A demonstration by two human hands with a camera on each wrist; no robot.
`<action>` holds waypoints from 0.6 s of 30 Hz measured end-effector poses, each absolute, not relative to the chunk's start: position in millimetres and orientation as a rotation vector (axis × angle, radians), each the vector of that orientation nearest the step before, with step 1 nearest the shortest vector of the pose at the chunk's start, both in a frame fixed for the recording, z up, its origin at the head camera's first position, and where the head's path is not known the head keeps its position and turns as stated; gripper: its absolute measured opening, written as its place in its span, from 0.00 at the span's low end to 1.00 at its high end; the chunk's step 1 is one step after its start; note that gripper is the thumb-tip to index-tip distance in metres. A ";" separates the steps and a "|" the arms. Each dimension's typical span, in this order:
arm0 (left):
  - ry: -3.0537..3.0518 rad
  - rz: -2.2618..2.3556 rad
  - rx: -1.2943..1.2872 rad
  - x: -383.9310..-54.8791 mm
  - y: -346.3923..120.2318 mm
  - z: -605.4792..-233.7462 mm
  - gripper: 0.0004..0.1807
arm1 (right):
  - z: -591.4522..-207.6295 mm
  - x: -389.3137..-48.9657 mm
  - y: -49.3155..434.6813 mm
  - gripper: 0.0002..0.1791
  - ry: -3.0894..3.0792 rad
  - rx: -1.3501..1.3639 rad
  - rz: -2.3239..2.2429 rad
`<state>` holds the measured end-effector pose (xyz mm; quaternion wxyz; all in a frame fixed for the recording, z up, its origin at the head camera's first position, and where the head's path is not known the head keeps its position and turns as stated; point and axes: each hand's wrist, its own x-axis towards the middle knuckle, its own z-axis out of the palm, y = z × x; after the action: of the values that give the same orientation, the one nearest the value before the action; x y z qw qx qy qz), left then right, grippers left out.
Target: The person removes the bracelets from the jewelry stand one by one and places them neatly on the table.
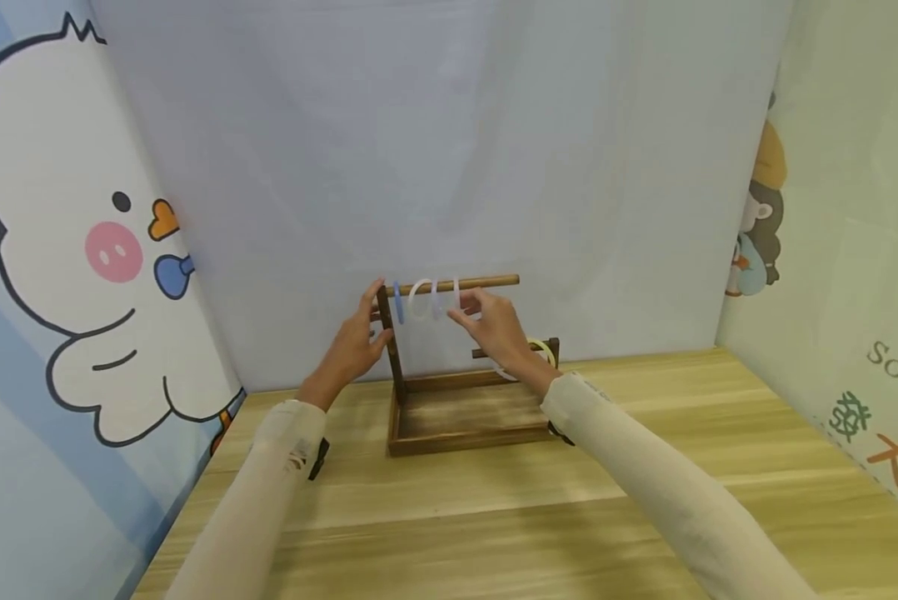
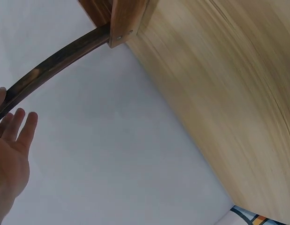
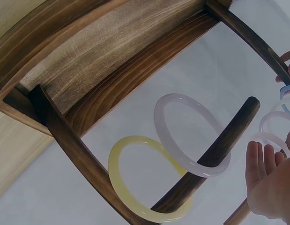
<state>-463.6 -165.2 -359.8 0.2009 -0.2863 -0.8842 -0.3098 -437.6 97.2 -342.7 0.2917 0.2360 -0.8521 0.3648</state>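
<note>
A dark wooden bangle stand [image 1: 464, 437] has a long upper bar and a short lower bar. My left hand [image 1: 353, 346] holds its tall left post [image 2: 55, 61], thumb on one side and fingers on the other. On the upper bar [image 1: 494, 282] hang a blue bangle [image 1: 398, 303], a white bangle [image 1: 417, 300] and a pale lilac bangle [image 1: 435, 298]. Right of these, my right hand [image 1: 500, 327] pinches another pale bangle [image 1: 456, 292] on the same bar. A yellow bangle [image 3: 116, 168] and a pale pinkish bangle [image 3: 166, 126] hang on the lower bar [image 3: 229, 136].
The stand's tray base rests on a light wood-grain table [image 1: 449, 533], near a pale grey backdrop [image 1: 419, 150]. Printed panels flank it: a cartoon bird [image 1: 59, 208] at left, a panel with lettering [image 1: 854, 250] at right. My right forearm passes in front of the lower bar.
</note>
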 end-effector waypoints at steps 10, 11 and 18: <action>-2.340 -1.102 -0.813 -468.9 -160.3 -362.5 0.49 | -347.8 -442.1 96.7 0.12 -2.235 0.643 0.986; -2.331 -1.099 -0.817 -469.8 -160.4 -363.3 0.48 | -348.3 -442.1 97.0 0.13 -2.232 0.646 0.991; -2.323 -1.096 -0.823 -474.5 -160.0 -368.0 0.48 | -351.4 -441.1 99.0 0.13 -2.213 0.650 1.029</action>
<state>-474.5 -160.0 -368.0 0.2206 -0.2977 -0.8400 -0.3963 -441.1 99.0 -351.4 0.3031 0.2454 -0.8349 0.3884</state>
